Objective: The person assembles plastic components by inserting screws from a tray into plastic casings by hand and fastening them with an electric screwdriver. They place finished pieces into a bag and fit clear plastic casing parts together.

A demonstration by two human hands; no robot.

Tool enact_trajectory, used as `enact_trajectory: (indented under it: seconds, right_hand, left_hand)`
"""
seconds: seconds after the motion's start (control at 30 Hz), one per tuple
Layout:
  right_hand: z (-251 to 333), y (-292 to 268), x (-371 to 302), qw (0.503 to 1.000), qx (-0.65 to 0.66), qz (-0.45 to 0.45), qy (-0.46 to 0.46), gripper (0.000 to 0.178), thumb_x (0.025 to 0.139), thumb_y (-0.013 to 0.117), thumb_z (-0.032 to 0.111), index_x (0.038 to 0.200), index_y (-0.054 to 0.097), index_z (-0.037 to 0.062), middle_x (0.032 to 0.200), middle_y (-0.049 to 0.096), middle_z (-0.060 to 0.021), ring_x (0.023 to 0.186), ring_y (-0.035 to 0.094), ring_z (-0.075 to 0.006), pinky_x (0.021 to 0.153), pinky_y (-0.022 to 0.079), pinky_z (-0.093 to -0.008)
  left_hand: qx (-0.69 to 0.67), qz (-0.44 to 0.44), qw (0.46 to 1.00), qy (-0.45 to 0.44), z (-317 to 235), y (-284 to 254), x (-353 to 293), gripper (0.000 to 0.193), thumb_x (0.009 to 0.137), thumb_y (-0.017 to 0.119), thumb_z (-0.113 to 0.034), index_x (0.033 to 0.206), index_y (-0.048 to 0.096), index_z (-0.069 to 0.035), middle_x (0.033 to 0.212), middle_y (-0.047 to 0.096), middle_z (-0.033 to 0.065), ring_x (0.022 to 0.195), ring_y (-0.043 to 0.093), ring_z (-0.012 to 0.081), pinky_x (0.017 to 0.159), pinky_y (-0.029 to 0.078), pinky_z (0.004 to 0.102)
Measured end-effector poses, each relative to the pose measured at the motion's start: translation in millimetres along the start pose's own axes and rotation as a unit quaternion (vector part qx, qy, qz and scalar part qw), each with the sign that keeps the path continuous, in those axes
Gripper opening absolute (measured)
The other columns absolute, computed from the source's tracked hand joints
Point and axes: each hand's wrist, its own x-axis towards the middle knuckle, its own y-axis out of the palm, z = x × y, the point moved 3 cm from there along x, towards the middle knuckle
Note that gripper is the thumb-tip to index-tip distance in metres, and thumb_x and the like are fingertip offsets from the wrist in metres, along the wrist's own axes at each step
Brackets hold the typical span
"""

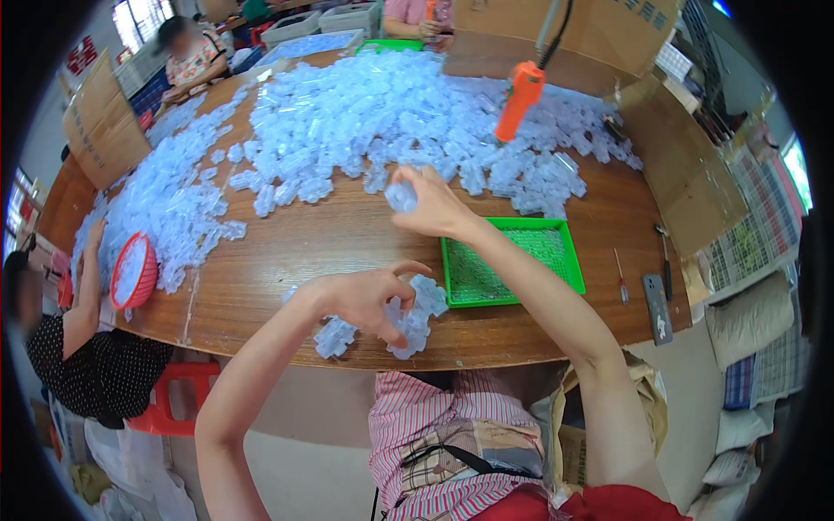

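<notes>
My right hand (427, 207) is raised over the middle of the table, its fingers closed on a clear, bluish plastic part (401, 197). Lower and nearer the front edge, my left hand (369, 302) has its thumb and fingers curled round another clear plastic part (395, 313). Several similar parts (426, 300) lie beside and under that hand, partly hidden by it. One small cluster of clear parts (334, 337) rests to its left. Under my right forearm is a green tray (514, 301) with many small shiny pieces (530, 246) in it.
A large heap of clear parts (347, 113) covers the far table (261, 286). An orange electric screwdriver (521, 100) hangs above it. At right lie a phone (657, 308), a small screwdriver (621, 276) and a black-handled tool (666, 265). A co-worker's arm (85, 295) is near a red basket (135, 271).
</notes>
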Motion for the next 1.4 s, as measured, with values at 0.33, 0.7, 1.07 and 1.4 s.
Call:
enact_trajectory:
  seconds: [0.33, 0.7, 1.07, 1.4]
  right_hand:
    - [42, -134, -218, 0.903, 0.019, 0.38, 0.198, 0.052, 0.067, 0.067, 0.03, 0.111, 0.05, 0.0072, 0.103, 0.054, -0.0183, 0.1, 0.053, -0.0332, 0.086, 0.043, -0.0387]
    - [-20, -210, -495, 0.799, -0.06, 0.045, 0.597, 0.07, 0.079, 0.066, 0.044, 0.136, 0.043, 0.01, 0.122, 0.053, -0.0186, 0.107, 0.055, -0.0278, 0.093, 0.043, -0.0355]
    - [50, -233, -460, 0.863, -0.09, -0.225, 0.444, 0.044, 0.083, 0.065, 0.032, 0.114, 0.06, 0.0012, 0.107, 0.064, -0.012, 0.09, 0.061, -0.0212, 0.083, 0.048, -0.033]
    - [166, -250, -457, 0.912, -0.093, -0.397, 0.041, 0.04, 0.083, 0.064, 0.03, 0.104, 0.06, -0.003, 0.1, 0.063, -0.015, 0.102, 0.058, -0.0235, 0.081, 0.047, -0.0349]
  left_hand:
    - [0.124, 0.224, 0.958, -0.13, 13, -2, 41, 0.05, 0.06, 0.08, -0.047, 0.089, 0.063, -0.009, 0.13, 0.035, 0.0184, 0.101, 0.054, 0.0331, 0.09, 0.044, 0.0385]
    - [-0.086, 0.153, 0.979, -0.101, 16, 6, 37, 0.047, 0.046, 0.091, -0.025, 0.075, 0.06, -0.005, 0.108, 0.048, 0.0113, 0.107, 0.045, 0.0228, 0.078, 0.047, 0.0324]
    - [-0.216, 0.305, 0.92, 0.119, -166, 249, 194, 0.055, 0.064, 0.081, -0.039, 0.108, 0.063, -0.011, 0.127, 0.037, 0.0179, 0.12, 0.038, 0.0312, 0.097, 0.037, 0.0356]
    - [-0.321, 0.196, 0.922, 0.092, -239, 262, 211, 0.028, 0.089, 0.059, -0.015, 0.113, 0.056, -0.002, 0.094, 0.064, 0.0085, 0.079, 0.061, 0.0123, 0.07, 0.049, 0.0252]
